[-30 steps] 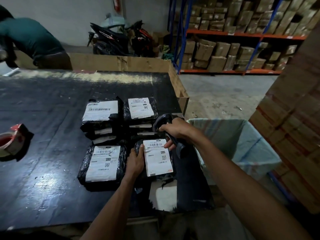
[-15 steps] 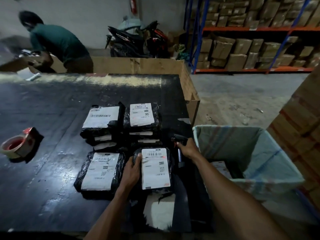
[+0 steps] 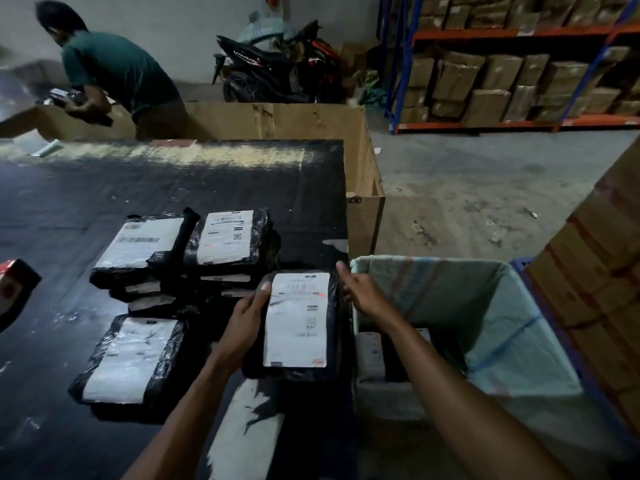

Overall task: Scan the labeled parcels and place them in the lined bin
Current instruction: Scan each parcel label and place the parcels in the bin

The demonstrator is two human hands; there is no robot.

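A black-wrapped parcel with a white label [image 3: 298, 323] is lifted off the black table [image 3: 104, 188] near its right edge. My left hand [image 3: 247, 317] grips its left side. My right hand [image 3: 360, 292] is at its upper right edge, thumb up and fingers tucked behind it. Other labeled parcels lie in stacks at the back left [image 3: 138, 244], back right [image 3: 228, 237] and front left [image 3: 131, 355]. The bin [image 3: 519, 341], lined with a pale woven sack, stands just right of the table, with parcels [image 3: 370, 355] at its bottom. No scanner is in view.
A red tape roll [image 3: 10, 285] sits at the table's left edge. A person in a green shirt [image 3: 114, 71] bends over a large cardboard box [image 3: 277, 123] beyond the table. Stacked cartons [image 3: 606, 271] rise right of the bin; a motorcycle [image 3: 270, 67] and shelves [image 3: 519, 74] stand behind.
My right hand held the scanner over the parcel, lowered it to the table edge, then came to the parcel's right side. The parcel rose and shifted right toward the bin.
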